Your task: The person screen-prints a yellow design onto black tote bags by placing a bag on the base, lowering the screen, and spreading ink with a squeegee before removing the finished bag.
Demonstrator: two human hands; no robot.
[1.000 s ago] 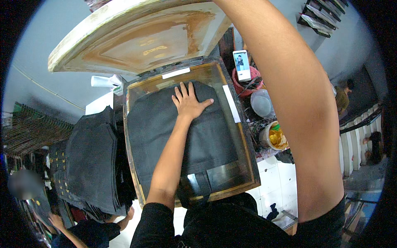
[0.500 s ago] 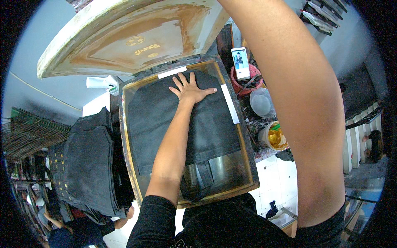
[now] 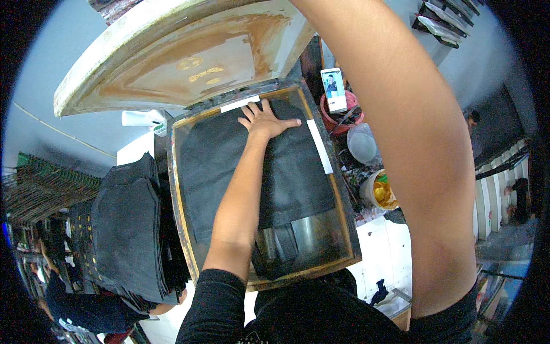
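Observation:
My left hand [image 3: 266,123] lies flat with fingers spread on a black fabric bag [image 3: 298,172], near its far edge. The bag rests on a wood-edged printing board [image 3: 321,241], and a dark strap shows at its near side. White strips [image 3: 319,146] sit along the board's far and right edges. Above the far side, a printing screen [image 3: 229,57] is tilted up, brown-stained around a small yellowish design. My right forearm [image 3: 401,114] reaches up past the top edge beside the screen; the right hand itself is out of the picture.
A stack of black bags [image 3: 129,229] stands to the left. On the right are a phone [image 3: 333,89] over a pink tub [image 3: 344,120], a clear plastic container [image 3: 363,144] and a bucket of yellow ink [image 3: 382,190]. A co-worker [image 3: 86,304] is at the lower left.
The raised screen has come down slightly. My left hand stays flat on the bag. At the lower left the co-worker has shifted position.

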